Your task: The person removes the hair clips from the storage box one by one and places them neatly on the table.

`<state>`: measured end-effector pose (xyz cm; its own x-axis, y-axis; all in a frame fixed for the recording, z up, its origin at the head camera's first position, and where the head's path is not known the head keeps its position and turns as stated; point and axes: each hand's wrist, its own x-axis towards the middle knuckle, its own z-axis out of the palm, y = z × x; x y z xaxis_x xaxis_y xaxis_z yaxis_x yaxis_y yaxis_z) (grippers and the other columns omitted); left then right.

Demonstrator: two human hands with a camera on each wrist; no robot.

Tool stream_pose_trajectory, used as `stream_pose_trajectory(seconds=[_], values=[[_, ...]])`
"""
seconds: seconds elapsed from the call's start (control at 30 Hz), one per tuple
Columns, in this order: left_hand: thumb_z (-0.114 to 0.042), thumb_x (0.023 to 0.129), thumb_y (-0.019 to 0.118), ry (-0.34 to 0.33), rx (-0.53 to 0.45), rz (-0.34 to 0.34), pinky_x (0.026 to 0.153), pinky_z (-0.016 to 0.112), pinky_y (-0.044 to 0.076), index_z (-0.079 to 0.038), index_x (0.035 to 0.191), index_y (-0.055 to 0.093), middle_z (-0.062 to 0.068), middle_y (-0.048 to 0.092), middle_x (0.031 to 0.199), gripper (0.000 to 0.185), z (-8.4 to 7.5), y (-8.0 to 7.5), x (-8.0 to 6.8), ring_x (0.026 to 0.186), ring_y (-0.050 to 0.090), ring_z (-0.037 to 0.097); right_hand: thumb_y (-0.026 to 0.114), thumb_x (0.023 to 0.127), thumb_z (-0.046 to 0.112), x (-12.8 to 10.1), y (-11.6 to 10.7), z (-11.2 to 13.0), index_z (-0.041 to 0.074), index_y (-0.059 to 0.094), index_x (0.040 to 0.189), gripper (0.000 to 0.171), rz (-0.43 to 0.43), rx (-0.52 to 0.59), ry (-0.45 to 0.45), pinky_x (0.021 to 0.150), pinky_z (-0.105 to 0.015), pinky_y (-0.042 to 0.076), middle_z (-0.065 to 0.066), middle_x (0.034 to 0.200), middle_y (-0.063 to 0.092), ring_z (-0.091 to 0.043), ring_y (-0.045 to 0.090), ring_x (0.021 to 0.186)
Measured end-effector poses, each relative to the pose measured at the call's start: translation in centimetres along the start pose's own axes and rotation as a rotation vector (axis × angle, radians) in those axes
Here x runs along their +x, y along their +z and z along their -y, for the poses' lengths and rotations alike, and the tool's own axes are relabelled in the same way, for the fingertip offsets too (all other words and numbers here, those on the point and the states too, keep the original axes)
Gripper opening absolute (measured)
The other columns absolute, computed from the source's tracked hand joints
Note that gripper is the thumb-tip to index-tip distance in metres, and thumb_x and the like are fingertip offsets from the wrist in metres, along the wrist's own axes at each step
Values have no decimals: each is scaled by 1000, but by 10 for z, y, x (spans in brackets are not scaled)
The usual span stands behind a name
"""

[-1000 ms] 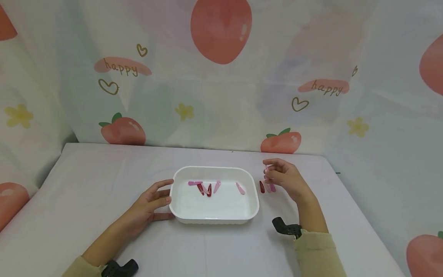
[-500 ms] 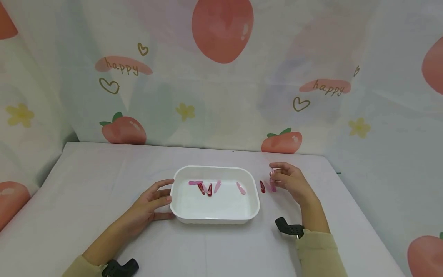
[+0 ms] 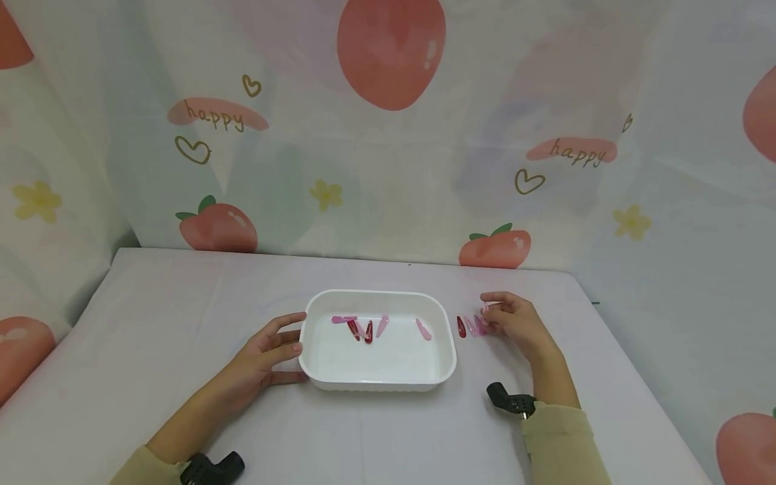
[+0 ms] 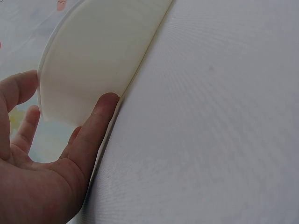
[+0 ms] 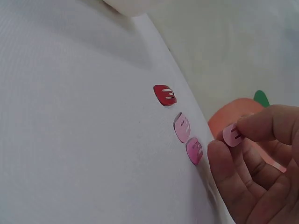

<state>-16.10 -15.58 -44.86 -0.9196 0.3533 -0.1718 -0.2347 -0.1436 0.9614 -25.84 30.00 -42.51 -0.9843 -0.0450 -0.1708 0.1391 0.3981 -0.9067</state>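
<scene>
A white rectangular tray (image 3: 445,357) sits mid-table with several pink and dark red hair clips (image 3: 368,330) lying in it. My left hand (image 3: 267,353) rests against the tray's left wall (image 4: 88,70), thumb touching the base, fingers relaxed. Right of the tray lie a dark red clip (image 3: 461,327) (image 5: 165,95), a pale pink clip (image 5: 182,127) and a deeper pink clip (image 5: 195,150) in a row. My right hand (image 3: 515,322) pinches another pale pink clip (image 5: 231,135) between thumb and fingertips, just beyond that row, low over the table.
The table (image 3: 182,303) is covered in a pale cloth, with a strawberry-print curtain (image 3: 388,135) behind and at both sides. Black wrist-camera mounts (image 3: 512,402) show near both sleeves.
My right hand, with the pale pink clip in its pinch, has moved right and down towards the table beside the row of clips. The left hand and tray stayed put.
</scene>
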Motion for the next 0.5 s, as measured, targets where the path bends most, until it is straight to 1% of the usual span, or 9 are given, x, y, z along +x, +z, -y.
stream_pose_trajectory(seconds=[0.1, 0.23, 0.37, 0.5], values=[[-15, 93, 54, -2, -2, -3, 80, 51, 50, -24, 139, 32, 15, 36, 138, 52, 0, 0, 0, 116, 48, 37, 61, 88, 17, 0, 0, -1, 4, 50, 126, 42, -45, -19, 42, 73, -30, 55, -14, 100, 58, -21, 62, 81], [-15, 93, 53, 10, 7, 9, 80, 52, 50, -22, 140, 30, 17, 34, 139, 53, 0, 0, 0, 116, 47, 38, 58, 89, 15, -2, -2, -1, 7, 51, 125, 37, -73, -78, 70, 72, -30, 55, -15, 102, 56, -23, 61, 80], [-15, 93, 53, 10, 4, 17, 81, 52, 49, -22, 141, 29, 19, 33, 139, 53, -1, 0, -1, 116, 47, 40, 57, 90, 14, -3, -4, -1, 7, 51, 125, 36, -72, -124, 78, 71, -28, 55, -17, 102, 55, -23, 58, 78], [-15, 93, 54, 3, 4, 8, 81, 52, 49, -22, 140, 30, 18, 33, 139, 53, -2, 1, -1, 116, 47, 39, 56, 89, 13, -3, -5, -2, 6, 52, 124, 35, -74, -156, 76, 69, -27, 54, -17, 100, 56, -23, 57, 76]])
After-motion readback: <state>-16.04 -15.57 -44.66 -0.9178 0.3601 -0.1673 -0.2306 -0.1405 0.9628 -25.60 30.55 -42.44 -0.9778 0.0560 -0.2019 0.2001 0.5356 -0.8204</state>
